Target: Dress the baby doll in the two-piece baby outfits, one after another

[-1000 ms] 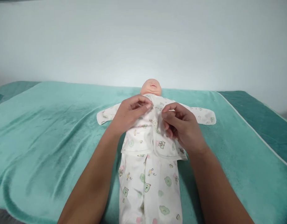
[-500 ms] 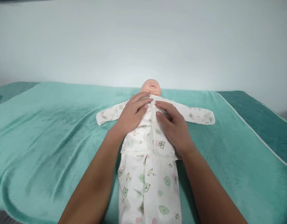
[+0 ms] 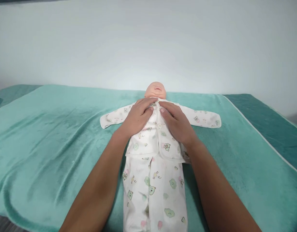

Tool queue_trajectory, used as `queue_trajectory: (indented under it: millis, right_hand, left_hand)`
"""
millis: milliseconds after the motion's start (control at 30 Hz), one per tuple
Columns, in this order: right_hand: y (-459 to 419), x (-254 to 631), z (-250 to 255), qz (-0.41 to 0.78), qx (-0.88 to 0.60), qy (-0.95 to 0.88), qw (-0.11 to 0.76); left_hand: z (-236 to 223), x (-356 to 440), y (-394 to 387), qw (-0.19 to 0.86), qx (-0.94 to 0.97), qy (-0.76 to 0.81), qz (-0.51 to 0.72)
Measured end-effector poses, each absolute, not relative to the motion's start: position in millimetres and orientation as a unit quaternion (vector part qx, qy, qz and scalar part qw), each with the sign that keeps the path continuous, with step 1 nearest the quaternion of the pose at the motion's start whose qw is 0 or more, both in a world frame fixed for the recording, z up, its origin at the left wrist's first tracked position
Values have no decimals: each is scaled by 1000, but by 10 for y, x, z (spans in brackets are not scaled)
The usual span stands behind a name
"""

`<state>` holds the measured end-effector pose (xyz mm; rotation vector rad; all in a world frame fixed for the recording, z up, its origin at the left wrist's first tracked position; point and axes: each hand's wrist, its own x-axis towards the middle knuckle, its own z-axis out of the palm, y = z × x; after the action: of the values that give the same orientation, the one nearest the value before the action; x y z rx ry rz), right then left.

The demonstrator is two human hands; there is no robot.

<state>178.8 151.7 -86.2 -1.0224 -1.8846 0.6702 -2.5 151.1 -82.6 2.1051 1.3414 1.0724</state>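
Observation:
A baby doll (image 3: 155,89) lies on its back on a teal blanket (image 3: 54,129), head away from me. It wears a white printed top (image 3: 153,138) and matching trousers (image 3: 154,193), sleeves spread out to both sides. My left hand (image 3: 138,116) lies flat on the left side of the doll's chest, fingers stretched toward the collar. My right hand (image 3: 175,120) lies flat on the right side of the chest, fingertips near the neckline. Both hands press on the cloth and hold nothing. A button (image 3: 159,125) shows between them.
The teal blanket covers a bed or table; a darker green strip (image 3: 269,125) runs along its right side. A pale wall (image 3: 148,42) stands behind the doll's head.
A second ago both hands pinched the top's front near the collar. They let go, flattened onto the chest and slid slightly up toward the neckline.

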Motion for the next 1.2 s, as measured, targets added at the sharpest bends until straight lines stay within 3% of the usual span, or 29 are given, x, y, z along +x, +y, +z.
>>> queue_trajectory:
  millis: [267, 367, 533, 700, 867, 1033, 1200]
  right_hand:
    - [1715, 1897, -1057, 297, -437, -717, 455]
    - [1764, 1995, -1189, 235, -473, -718, 453]
    - [1739, 2397, -1384, 41, -566, -750, 339]
    - [1679, 3089, -1492, 14, -619, -738, 268]
    - [1616, 3534, -1484, 36, -696, -639, 327]
    - [1605, 3551, -1437, 72, -724, -578, 368]
    - [1631, 3423, -1392, 142, -686, -531, 477]
  left_hand:
    - [-926, -84, 1567, 276, 721, 465, 433]
    - [-1087, -213, 1620, 215, 703, 524, 430]
    - [-1405, -639, 1541, 39, 686, 648, 328]
    - [-1557, -1087, 1253, -4, 593, 749, 296]
    - [-1615, -1297, 1083, 60, 492, 799, 341]
    - [-1644, -1343, 1134, 114, 493, 729, 460]
    - [-1635, -1338, 1191, 138, 507, 672, 523]
